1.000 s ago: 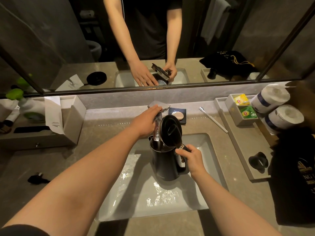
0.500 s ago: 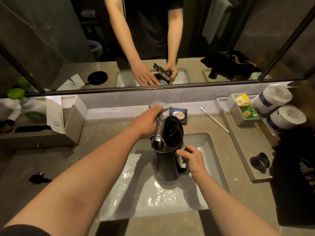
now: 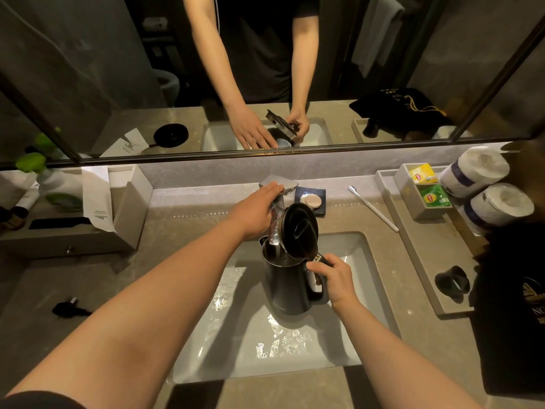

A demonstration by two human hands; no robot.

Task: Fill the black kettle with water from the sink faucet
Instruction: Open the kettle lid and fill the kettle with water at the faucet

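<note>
Under a wall mirror (image 3: 88, 69), kettle (image 3: 290, 287) in wet sink (image 3: 362, 261), right hand (image 3: 334, 278) grip closed on handle, left hand (image 3: 253, 211) on faucet (image 3: 278, 184).

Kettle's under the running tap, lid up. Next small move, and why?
Probably hold steady and let it fill. Water runs from the faucet into the open black kettle, lid tipped back. The left hand is on the faucet, ready to shut it off; the right hand grips the handle. Water level isn't visible.
</note>
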